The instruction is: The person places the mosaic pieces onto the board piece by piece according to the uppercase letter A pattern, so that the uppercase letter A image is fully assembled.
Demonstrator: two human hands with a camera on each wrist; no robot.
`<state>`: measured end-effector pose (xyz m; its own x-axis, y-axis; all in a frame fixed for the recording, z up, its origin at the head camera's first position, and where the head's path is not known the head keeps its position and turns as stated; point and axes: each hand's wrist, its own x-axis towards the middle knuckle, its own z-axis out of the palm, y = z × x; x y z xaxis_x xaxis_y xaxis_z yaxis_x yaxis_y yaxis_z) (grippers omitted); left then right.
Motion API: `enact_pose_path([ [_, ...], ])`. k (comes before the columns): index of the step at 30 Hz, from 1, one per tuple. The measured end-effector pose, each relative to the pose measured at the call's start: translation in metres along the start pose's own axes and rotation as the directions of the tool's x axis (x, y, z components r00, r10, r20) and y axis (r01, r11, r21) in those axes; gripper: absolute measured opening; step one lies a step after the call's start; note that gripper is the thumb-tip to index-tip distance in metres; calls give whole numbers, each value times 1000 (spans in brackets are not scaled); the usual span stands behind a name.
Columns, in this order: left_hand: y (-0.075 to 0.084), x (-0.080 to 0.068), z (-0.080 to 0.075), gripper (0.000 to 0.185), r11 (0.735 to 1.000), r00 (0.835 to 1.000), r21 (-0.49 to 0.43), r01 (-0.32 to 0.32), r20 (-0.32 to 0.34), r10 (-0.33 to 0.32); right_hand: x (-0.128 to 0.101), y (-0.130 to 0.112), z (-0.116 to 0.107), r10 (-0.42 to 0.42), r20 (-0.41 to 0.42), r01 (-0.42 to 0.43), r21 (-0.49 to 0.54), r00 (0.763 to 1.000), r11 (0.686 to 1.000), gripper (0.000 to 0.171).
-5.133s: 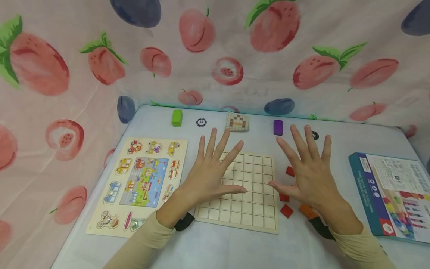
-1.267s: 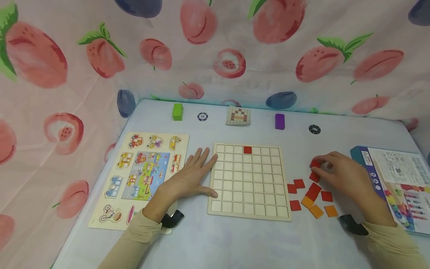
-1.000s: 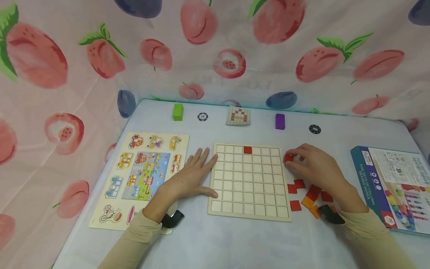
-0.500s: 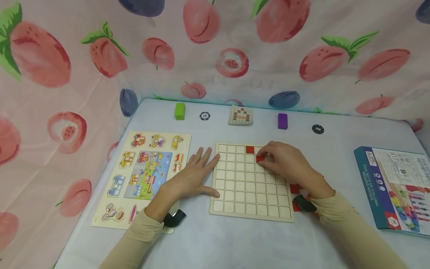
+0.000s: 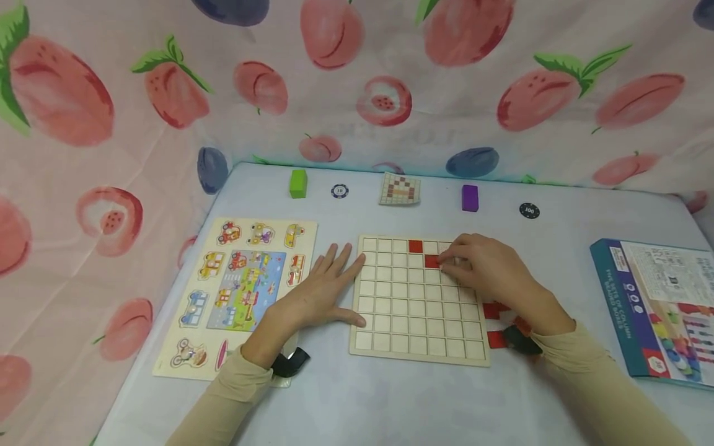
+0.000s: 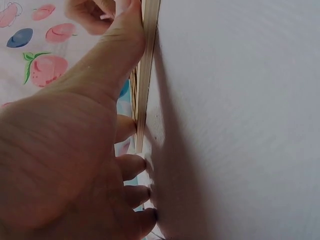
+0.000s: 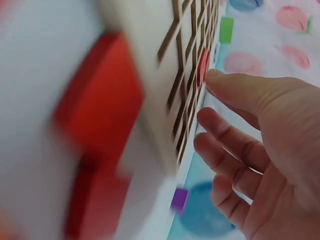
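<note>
A wooden grid board [image 5: 418,347] lies in front of me. One red tile [image 5: 415,246] sits in its top row, and a second red tile [image 5: 431,261] sits one row down, diagonally right. My right hand [image 5: 453,259] rests on the board with a fingertip [image 7: 216,79] touching that second tile [image 7: 202,66]; its other fingers are loosely bent and hold nothing. My left hand [image 5: 334,272] lies flat on the table, its thumb [image 6: 127,35] against the board's left edge [image 6: 149,60]. Loose red tiles [image 5: 495,339] lie right of the board, partly hidden by my right wrist.
A vehicle peg puzzle [image 5: 240,291] lies to the left. Along the far edge stand a green block [image 5: 298,183], a chip [image 5: 339,191], a pattern card [image 5: 399,189], a purple block [image 5: 470,197] and a black chip [image 5: 528,211]. A blue box [image 5: 658,310] lies at right.
My right hand picked a red tile from the loose pile, carried it left onto the board and set it in the second row. The left hand stayed flat beside the board.
</note>
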<state>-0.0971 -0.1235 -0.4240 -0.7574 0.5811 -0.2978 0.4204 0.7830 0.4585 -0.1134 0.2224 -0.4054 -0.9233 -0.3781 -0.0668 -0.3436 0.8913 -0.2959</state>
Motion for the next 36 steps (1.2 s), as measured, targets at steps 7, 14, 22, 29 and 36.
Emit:
enact_pose_path([
  [7, 2, -2, -3, 122, 1000, 1000, 25, 1, -5, -1, -46, 44, -15, 154, 50, -154, 5, 987, 988, 37],
  [14, 1, -5, -5, 122, 1000, 1000, 10, 12, -14, -12, -74, 71, -22, 245, 95, -245, -8, 965, 969, 44],
  [22, 0, -6, -2, 122, 1000, 999, -5, 20, -24, -20, -83, 80, -21, 296, 107, -299, 13, 949, 954, 48],
  [29, 3, -3, -1, 121, 1000, 1000, 1, 9, -23, -9, -89, 84, -23, 333, 70, -333, -22, 940, 943, 47],
  [36, 4, -1, 0, 121, 1000, 1000, 17, 3, -21, -3, -78, 67, -19, 282, 2, -282, -14, 959, 959, 49],
])
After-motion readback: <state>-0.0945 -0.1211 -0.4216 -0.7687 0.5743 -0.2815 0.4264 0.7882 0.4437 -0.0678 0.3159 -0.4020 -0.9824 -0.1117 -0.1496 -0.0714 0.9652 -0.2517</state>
